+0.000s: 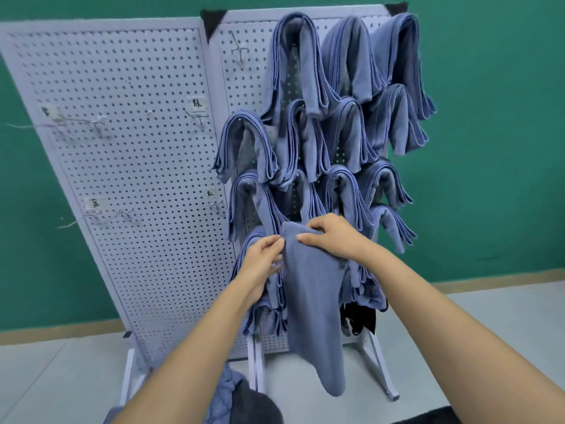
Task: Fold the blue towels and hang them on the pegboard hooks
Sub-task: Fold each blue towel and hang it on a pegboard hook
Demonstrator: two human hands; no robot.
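A folded blue towel (312,301) hangs long and narrow in front of the lower part of the right pegboard (253,87). My left hand (264,260) pinches its upper left edge. My right hand (331,237) grips its top fold from the right, fingers curled over the cloth. Several folded blue towels (301,65) hang on hooks across the right pegboard, from the top row down to just behind my hands. The hook under the held towel is hidden.
The left pegboard (128,154) carries bare hooks (198,117) and small paper labels (197,103). A loose pile of blue cloth (227,390) lies on the grey floor by the stand's feet. A green wall stands behind. Black cloth (360,319) hangs low right.
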